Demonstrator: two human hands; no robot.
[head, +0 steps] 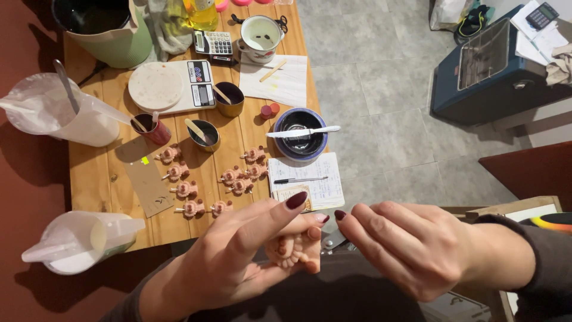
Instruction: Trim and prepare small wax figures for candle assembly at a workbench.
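Observation:
My left hand (238,250) holds a small pink molded figure (295,249) between thumb and fingers, low in the middle of the view. My right hand (411,247) is right beside it, fingertips bent toward the figure's top edge; whether they touch it I cannot tell. A dark metal tool (332,241) shows just under the right fingertips. Several similar pink figures (185,189) on small sticks lie on the wooden table (89,179) above my hands.
On the table stand a kitchen scale (173,86), a blue bowl with a knife across it (301,134), small metal cups (229,98), a notebook with pen (307,182), two white jugs (77,238), a green bucket (113,36). A blue box (494,71) sits on the tiled floor.

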